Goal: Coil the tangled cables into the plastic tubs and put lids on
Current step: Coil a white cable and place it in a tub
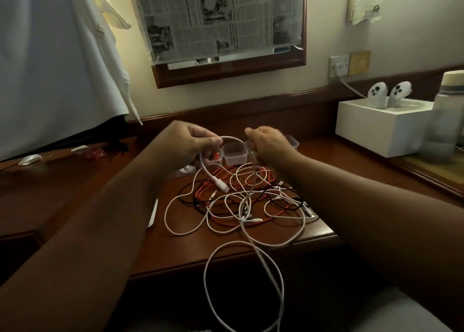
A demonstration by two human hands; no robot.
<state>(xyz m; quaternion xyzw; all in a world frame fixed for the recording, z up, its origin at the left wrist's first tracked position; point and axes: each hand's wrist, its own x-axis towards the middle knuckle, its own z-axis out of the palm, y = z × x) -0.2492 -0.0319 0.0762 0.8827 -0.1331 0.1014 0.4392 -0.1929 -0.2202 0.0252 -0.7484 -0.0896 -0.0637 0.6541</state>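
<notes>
newspaper (216, 18) print on the mirror, too blurred to read

A newspaper-covered mirror (221, 23) hangs at twelve o'clock. At two o'clock, a white box (376, 128) holds two controllers (389, 93) beside a water bottle (447, 116). White cloth (50, 55) hangs at ten.

a dark reddish wooden worktop (105, 181) stands against a cream wall (324, 28). a wood-framed mirror (226, 73) hangs above it (its glass covered with newspaper (216, 18)). a wall socket (339, 65) sits to the right, and pale cloth (50, 55) hangs at left, lit warmly from behind.
</notes>
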